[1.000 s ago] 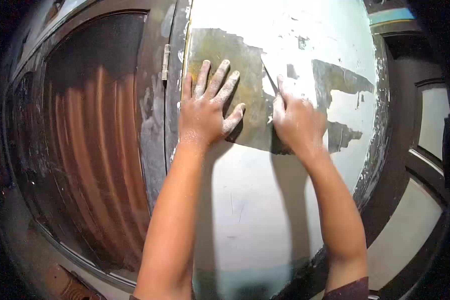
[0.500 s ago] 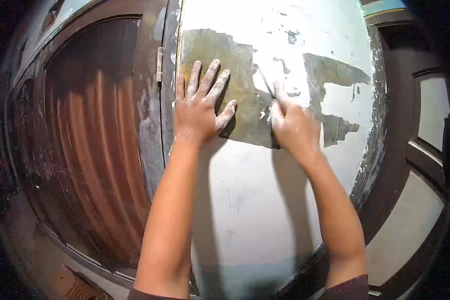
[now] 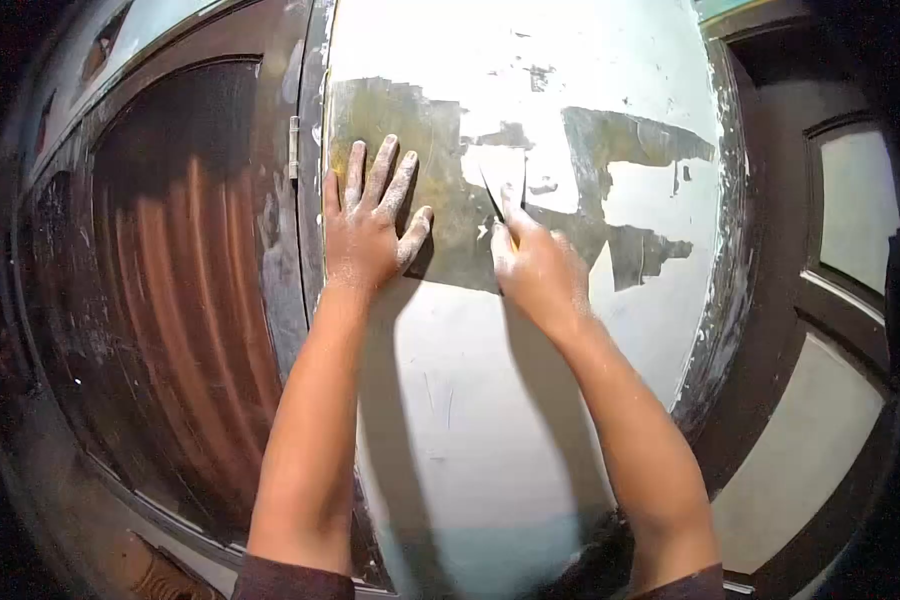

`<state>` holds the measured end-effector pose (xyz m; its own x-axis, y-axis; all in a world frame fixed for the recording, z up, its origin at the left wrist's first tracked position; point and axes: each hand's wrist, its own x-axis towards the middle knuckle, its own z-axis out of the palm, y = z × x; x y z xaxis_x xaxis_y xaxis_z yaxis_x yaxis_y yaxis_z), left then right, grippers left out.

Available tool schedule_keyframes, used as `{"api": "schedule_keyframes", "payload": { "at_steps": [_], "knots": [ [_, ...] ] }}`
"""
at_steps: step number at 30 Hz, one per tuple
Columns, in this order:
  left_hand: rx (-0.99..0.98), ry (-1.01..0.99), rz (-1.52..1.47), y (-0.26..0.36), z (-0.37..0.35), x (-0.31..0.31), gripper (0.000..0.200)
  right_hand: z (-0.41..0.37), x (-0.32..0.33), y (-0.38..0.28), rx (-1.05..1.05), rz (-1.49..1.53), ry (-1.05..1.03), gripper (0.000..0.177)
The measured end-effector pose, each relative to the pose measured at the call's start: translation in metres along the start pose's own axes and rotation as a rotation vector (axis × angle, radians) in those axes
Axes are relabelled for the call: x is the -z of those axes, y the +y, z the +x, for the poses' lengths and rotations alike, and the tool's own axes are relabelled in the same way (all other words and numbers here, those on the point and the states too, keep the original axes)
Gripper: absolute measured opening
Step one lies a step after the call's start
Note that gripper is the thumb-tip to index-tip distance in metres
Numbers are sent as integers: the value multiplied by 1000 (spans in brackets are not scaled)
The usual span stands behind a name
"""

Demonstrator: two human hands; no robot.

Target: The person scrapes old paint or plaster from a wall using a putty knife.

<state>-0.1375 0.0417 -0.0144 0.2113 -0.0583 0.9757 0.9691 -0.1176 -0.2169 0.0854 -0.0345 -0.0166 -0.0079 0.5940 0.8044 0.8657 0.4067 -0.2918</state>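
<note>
In the head view, the left hand (image 3: 363, 240) lies with its fingers spread and palm toward the wall, left of centre in the upper half of the frame, over the left part of a dark olive-grey patch (image 3: 455, 235). Its fingers and thumb are coated in whitish dust. The right hand (image 3: 542, 268), just right of centre, is closed around a flat scraper (image 3: 506, 182), pinching it with the thumb on the left and the index finger extended up along the blade. The scraper's blade points upward in the upper middle of the frame, over a bright white area at the patch's edge; glare makes it hard to tell how much of the blade touches the surface. The patch has ragged borders and is surrounded by white wall (image 3: 470, 390), with a second dark patch (image 3: 630, 140) at the upper right of the wall, beyond the right hand. The shadows of both arms fall down the lower wall, which turns bluish-green near the bottom. A metal hinge (image 3: 293, 147) sits at the upper left, beside a dark door (image 3: 185, 310) with reddish-brown vertical folds. A dark frame (image 3: 770, 290) with pale panels (image 3: 855, 205) fills the right side. Dark sleeves (image 3: 295, 580) show at the bottom edge.
</note>
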Motion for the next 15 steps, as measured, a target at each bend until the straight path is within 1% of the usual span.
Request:
{"api": "schedule_keyframes", "payload": {
  "at_steps": [1, 3, 5, 6, 7, 9, 11, 12, 15],
  "knots": [
    [-20, 10, 26, 0, -2, -1, 68, 8, -1, 1, 27, 29, 18, 53],
    [-12, 6, 23, 3, -4, -4, 68, 9, -7, 9, 74, -3, 65, 54],
    [-28, 30, 13, 1, -3, -8, 70, -7, -8, 13, 69, -103, 29, 55],
    [-25, 26, 2, 1, -4, -6, 70, -13, -2, 12, 51, -110, -45, 54],
    [-20, 25, -7, 2, -3, -5, 71, -13, -3, 14, 56, -147, -47, 54],
    [-16, 32, -7, 2, -1, -6, 71, -4, -4, 15, 115, -69, 38, 54],
    [-24, 50, 6, 1, -3, -9, 70, 8, -6, 17, 146, -39, 67, 54],
    [6, 12, -25, 4, -3, -2, 69, 6, -2, 13, 108, 75, 9, 53],
    [-5, 52, 4, 4, -5, -6, 70, -14, -15, 21, 111, 68, 11, 54]
  ]
}}
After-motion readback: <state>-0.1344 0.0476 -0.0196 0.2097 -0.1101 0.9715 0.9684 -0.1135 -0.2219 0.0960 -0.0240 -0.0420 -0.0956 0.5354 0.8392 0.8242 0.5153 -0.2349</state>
